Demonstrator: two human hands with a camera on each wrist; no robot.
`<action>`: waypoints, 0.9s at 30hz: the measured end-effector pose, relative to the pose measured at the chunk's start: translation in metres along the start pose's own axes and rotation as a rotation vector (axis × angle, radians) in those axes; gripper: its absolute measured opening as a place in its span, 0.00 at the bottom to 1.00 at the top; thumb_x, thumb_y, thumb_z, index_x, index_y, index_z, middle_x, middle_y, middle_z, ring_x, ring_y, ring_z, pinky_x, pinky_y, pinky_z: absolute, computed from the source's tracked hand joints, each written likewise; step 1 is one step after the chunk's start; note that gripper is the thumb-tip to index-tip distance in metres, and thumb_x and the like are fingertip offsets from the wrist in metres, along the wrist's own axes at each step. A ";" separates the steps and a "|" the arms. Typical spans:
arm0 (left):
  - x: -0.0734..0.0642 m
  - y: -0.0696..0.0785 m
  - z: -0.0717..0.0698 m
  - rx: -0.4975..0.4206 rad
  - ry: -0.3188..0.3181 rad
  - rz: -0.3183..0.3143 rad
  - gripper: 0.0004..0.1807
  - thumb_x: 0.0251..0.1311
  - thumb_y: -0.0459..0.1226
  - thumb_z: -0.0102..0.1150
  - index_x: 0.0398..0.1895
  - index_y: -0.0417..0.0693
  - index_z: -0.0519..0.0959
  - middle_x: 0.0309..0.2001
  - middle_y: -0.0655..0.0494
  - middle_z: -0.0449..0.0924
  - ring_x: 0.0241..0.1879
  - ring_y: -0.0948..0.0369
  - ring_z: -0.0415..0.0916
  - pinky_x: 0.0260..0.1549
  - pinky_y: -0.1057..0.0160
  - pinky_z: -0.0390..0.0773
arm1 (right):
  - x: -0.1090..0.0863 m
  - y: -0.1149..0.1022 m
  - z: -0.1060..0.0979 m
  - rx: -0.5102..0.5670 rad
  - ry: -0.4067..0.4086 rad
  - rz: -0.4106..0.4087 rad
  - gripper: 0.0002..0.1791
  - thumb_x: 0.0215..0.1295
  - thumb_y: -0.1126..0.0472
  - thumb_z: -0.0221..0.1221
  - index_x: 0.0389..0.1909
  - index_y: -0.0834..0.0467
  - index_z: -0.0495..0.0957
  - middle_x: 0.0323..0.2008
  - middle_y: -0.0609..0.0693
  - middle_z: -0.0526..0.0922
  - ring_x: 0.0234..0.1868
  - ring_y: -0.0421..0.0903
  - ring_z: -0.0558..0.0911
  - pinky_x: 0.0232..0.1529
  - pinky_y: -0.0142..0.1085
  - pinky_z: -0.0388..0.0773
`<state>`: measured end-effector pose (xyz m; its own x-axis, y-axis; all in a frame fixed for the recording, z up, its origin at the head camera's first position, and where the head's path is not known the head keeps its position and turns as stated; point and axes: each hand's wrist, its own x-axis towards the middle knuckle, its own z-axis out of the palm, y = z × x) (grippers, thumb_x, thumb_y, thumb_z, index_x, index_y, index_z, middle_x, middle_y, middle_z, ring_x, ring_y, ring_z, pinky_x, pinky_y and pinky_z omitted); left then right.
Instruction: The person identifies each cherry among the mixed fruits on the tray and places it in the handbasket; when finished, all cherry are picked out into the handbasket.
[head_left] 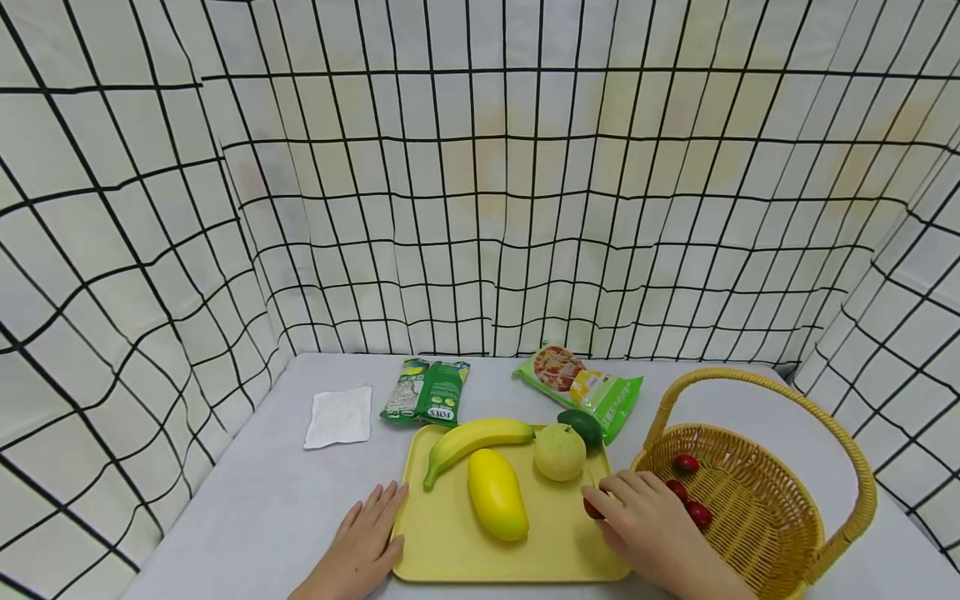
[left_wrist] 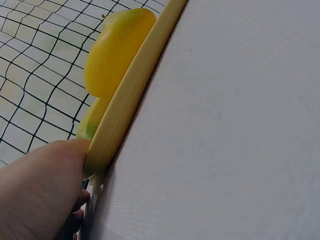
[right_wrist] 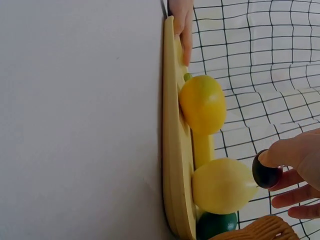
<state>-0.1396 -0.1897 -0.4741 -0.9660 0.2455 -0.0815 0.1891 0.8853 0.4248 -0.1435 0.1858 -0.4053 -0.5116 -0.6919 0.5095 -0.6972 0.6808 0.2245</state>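
Observation:
My right hand [head_left: 648, 521] pinches a dark red cherry [right_wrist: 266, 172] between thumb and fingers, above the right part of a yellow tray [head_left: 450, 554]. My left hand [head_left: 363, 537] lies with extended fingers at the tray's left edge, the thumb against the rim in the left wrist view. On the tray are a yellow mango [head_left: 498, 496], a banana [head_left: 476, 437], a round pale yellow-green fruit [head_left: 559, 452] and a dark green fruit [head_left: 582, 426] in the far right corner. Right of the tray stands a wicker basket [head_left: 780, 500] with several cherries [head_left: 699, 514], partly behind my right hand.
Behind the tray lie a green snack packet [head_left: 427, 392] and a green-and-white packet [head_left: 581, 387] with a food picture. A white square packet [head_left: 339, 417] is at the left. The basket's tall handle [head_left: 847, 450] arches up. Gridded white cloth walls [head_left: 487, 208] enclose the table.

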 end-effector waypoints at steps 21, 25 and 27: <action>0.000 0.001 -0.002 -0.008 -0.024 -0.010 0.33 0.65 0.44 0.46 0.70 0.41 0.53 0.68 0.43 0.53 0.68 0.45 0.44 0.61 0.39 0.41 | -0.025 0.027 -0.006 0.006 0.123 0.086 0.29 0.69 0.44 0.33 0.40 0.55 0.80 0.33 0.47 0.79 0.34 0.45 0.76 0.31 0.43 0.76; 0.000 0.001 -0.002 -0.004 -0.018 -0.004 0.33 0.65 0.44 0.45 0.70 0.42 0.53 0.68 0.43 0.53 0.68 0.45 0.45 0.62 0.40 0.42 | -0.030 0.032 -0.006 0.012 0.119 0.105 0.29 0.68 0.43 0.34 0.40 0.55 0.81 0.33 0.47 0.79 0.34 0.46 0.77 0.32 0.44 0.76; 0.000 0.001 -0.001 -0.005 -0.015 -0.001 0.33 0.65 0.44 0.45 0.70 0.42 0.53 0.68 0.43 0.53 0.68 0.45 0.45 0.62 0.40 0.42 | -0.033 0.033 -0.005 0.010 0.108 0.112 0.29 0.68 0.43 0.33 0.39 0.55 0.80 0.33 0.47 0.79 0.34 0.47 0.77 0.32 0.44 0.76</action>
<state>-0.1399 -0.1893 -0.4723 -0.9633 0.2507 -0.0959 0.1873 0.8837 0.4290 -0.1468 0.2327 -0.4103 -0.5299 -0.5814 0.6174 -0.6442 0.7494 0.1528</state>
